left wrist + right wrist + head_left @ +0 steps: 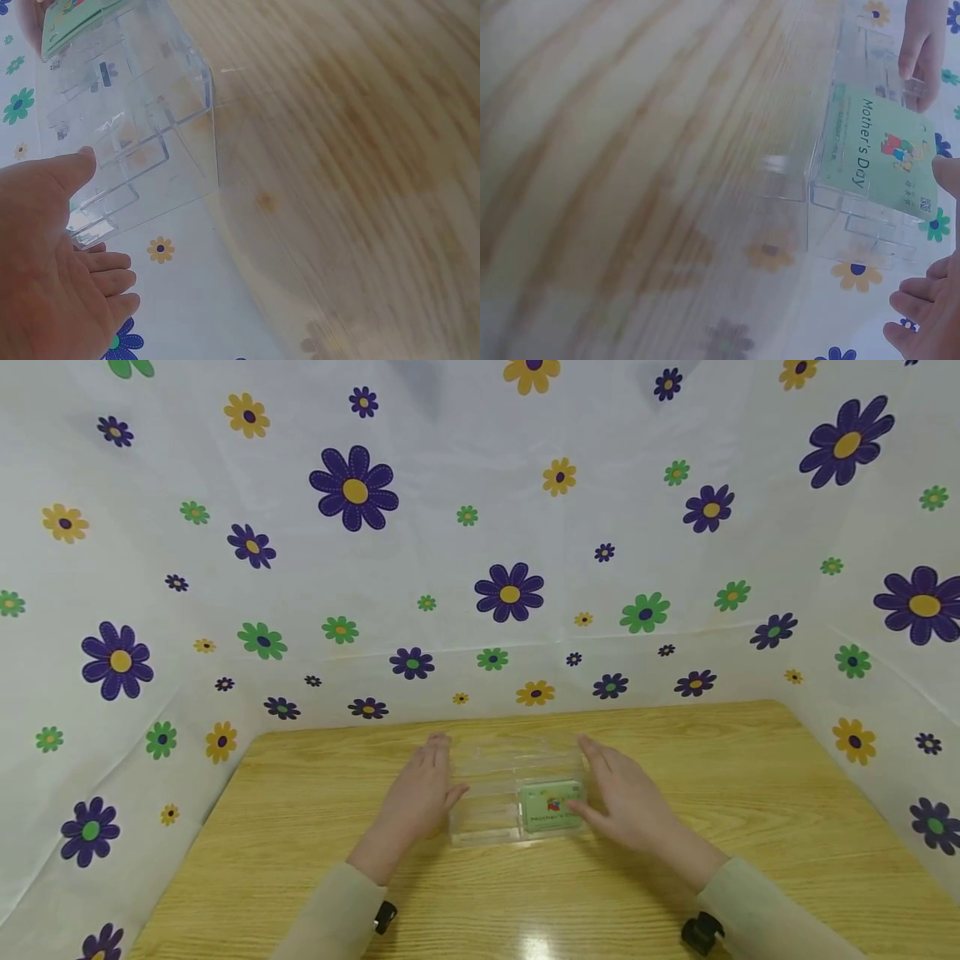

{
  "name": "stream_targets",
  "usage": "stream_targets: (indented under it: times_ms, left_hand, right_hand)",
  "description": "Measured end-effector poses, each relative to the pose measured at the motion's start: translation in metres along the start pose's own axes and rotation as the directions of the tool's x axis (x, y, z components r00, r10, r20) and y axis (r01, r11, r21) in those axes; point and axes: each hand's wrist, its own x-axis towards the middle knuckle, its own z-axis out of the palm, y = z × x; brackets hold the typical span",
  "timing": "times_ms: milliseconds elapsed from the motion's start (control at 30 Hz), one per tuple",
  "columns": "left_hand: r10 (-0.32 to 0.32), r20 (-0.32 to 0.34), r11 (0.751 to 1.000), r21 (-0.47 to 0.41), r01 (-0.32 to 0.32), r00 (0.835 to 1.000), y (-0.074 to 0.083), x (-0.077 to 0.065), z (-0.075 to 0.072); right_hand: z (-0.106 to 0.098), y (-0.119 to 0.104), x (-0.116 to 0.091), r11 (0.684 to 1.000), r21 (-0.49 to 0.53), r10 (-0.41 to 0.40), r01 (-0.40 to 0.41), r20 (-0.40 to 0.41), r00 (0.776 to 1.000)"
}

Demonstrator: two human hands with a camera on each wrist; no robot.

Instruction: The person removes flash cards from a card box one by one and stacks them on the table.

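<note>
Head view: a clear tiered stand (483, 823) sits mid-worktop (300, 827), a green "Mother's Day" card (538, 802) in its near right section. A person's left hand (420, 787) and right hand (628, 802) flank it, fingers extended, neither gripping.

Left wrist view: the left hand lies open beside the stand; an uneven push could skid the smooth plastic.

Right wrist view: the right hand is open too, thumb at the card's far edge, contact uncertain; a stray nudge might dislodge the card.

Holder (483, 837) on table (750, 760), btwn L hand (416, 789) & R hand (626, 797); card (542, 820) in holder's near R compt. Cloth (450, 560) behind table's far edge, also along L & R sides.
</note>
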Motion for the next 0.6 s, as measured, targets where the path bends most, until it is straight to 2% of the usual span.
stream_targets:
  times_ms: [400, 600]
  left_hand:
    - [-0.003, 0.018, 1.0, 0.014, 0.003, 1.0, 0.0031, 0.0012, 0.0003]
    - [0.017, -0.006, 1.0, 0.013, -0.017, 1.0, 0.0058, 0.0019, 0.0006]
  right_hand:
    - [0.0003, 0.0022, -0.001, 0.994, -0.103, -0.042, 0.041, -0.004, 0.999]
    - [-0.0019, 0.005, -0.0029, 0.987, -0.145, -0.077, 0.072, -0.024, 0.997]
